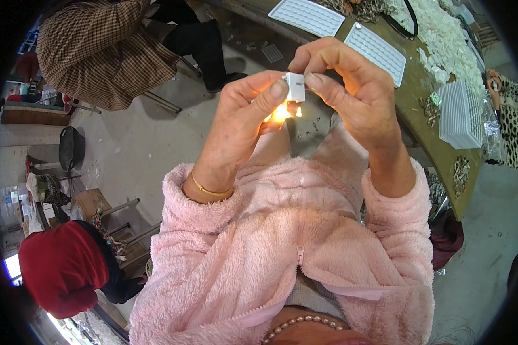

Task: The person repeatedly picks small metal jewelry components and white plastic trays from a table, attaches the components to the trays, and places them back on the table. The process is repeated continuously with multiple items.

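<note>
A small white plastic box (295, 87) with a dark slot in its face is held up in front of me. My left hand (227, 126) grips its left side between thumb and fingers. Just below the box, warm yellow lights (281, 112) glow against the left fingers; they look like lit string-light bulbs, though the glare blurs their shape. My right hand (360, 100) touches the box's right edge, its thumb and forefinger pinched together there. Whatever lies between those right fingertips is too small to make out.
To the right stands a table (417, 118) bearing white ridged trays (380, 54), a tray stack (460, 115), a heap of clear plastic pieces (443, 37) and wire bundles (460, 175). Other people sit at left, one in a checked coat (101, 52), one in red (63, 267).
</note>
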